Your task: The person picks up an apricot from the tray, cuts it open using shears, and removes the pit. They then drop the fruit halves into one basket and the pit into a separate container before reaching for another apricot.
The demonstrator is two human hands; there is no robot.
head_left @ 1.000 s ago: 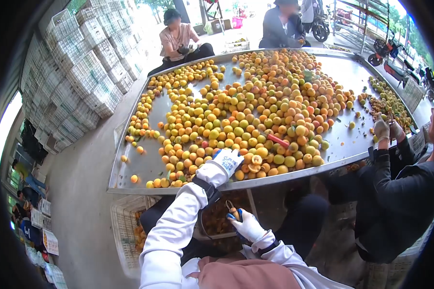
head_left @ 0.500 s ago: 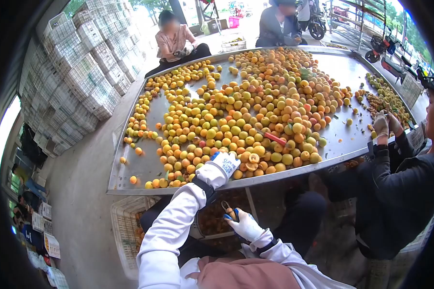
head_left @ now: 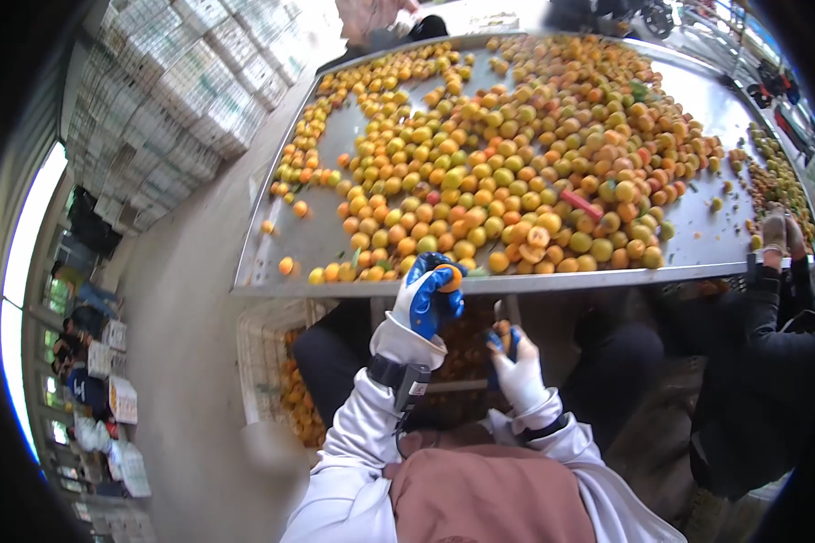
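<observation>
My left hand [head_left: 428, 297], in a white glove with blue palm, is shut on an orange apricot [head_left: 450, 276] just below the near edge of the metal table [head_left: 317, 237]. My right hand [head_left: 513, 359], gloved the same way, holds a small cutting tool [head_left: 502, 328] below the table, close to the left hand. Several yellow and orange apricots [head_left: 516, 154] cover the tabletop, and a halved one [head_left: 538, 236] lies near the front edge.
A white crate [head_left: 267, 362] with apricots stands under the table at the left. Another person's gloved hands [head_left: 777, 232] rest at the table's right edge. Stacked white crates [head_left: 190, 81] line the left wall. A red-handled tool [head_left: 578, 203] lies among the fruit.
My left hand has left the tabletop and come down below the edge with an apricot in it. My right hand has risen slightly toward it. The view has tilted down.
</observation>
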